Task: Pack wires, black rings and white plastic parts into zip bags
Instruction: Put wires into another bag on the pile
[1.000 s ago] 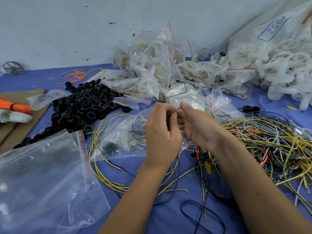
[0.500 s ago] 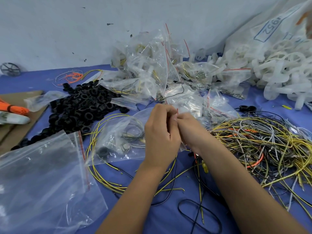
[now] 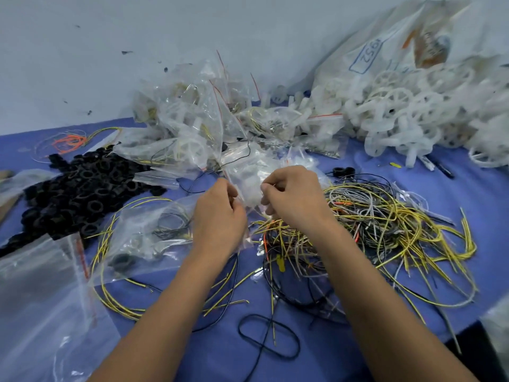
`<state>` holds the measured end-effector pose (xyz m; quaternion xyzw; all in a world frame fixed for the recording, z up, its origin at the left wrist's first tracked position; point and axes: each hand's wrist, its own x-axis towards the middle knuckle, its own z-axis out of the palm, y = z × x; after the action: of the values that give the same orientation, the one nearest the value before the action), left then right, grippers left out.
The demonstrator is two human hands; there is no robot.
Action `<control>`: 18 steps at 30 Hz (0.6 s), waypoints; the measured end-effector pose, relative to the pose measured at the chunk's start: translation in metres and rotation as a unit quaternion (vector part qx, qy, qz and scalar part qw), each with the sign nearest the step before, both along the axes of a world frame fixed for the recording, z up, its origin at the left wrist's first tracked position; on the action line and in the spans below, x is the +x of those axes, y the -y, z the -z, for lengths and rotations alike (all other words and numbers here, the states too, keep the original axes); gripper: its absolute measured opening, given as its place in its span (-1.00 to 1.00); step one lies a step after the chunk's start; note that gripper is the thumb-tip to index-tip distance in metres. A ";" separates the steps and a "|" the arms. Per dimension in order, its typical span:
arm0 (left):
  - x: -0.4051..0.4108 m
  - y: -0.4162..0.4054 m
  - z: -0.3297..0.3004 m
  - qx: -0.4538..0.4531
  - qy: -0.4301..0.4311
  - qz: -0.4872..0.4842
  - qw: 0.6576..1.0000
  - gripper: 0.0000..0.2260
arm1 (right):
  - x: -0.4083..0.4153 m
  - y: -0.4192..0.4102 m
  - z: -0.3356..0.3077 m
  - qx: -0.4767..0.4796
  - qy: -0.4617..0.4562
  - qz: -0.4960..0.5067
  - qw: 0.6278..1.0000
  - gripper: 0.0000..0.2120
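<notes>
**Sealing one bag in the middle of this mess, here's what could bite**

Both hands are up at the mouth of a small zip bag (image 3: pixel 249 188): left hand (image 3: pixel 220 216) and right hand (image 3: pixel 296 201) each have their fingers curled, pinching the plastic at the top edge. The bag sits between them, just above the wire tangle (image 3: pixel 385 224) on the blue worktop (image 3: pixel 454 194).

My guess at the risks: a stray wire end caught in the zip so it won't close, or loose strands snagging the bag when it's lifted. The black rings (image 3: pixel 82 188) and white plastic parts (image 3: pixel 407 114) are near enough to get dragged along.
</notes>
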<state>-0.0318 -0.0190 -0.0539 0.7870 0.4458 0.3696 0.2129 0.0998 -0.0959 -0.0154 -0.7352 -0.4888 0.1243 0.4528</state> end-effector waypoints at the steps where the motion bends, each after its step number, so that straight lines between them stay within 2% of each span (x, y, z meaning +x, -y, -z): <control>1: 0.008 0.005 -0.005 0.013 0.000 0.006 1.000 -0.91 | 0.008 0.009 -0.004 0.000 0.003 0.012 1.000 -0.84; 6: 0.056 0.035 -0.022 0.023 0.015 0.082 0.996 -0.92 | 0.055 0.049 -0.017 -0.024 0.010 0.071 0.997 -0.86; 10: 0.095 0.056 -0.023 0.026 -0.026 0.145 0.989 -0.97 | 0.101 0.074 -0.018 -0.054 0.029 0.138 0.988 -0.84; 15: 0.144 0.083 -0.014 0.108 -0.138 0.257 0.950 -0.61 | 0.150 0.100 -0.011 -0.110 0.132 0.270 0.947 -0.84; 18: 0.163 0.099 -0.001 0.112 -0.220 0.292 0.924 -0.47 | 0.168 0.114 -0.004 -0.160 0.145 0.306 0.927 -0.87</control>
<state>0.1317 -0.1184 -0.0529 0.9625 0.1871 0.1565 0.1185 0.2679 -0.2101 -0.0113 -0.9218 -0.2736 -0.0520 0.2698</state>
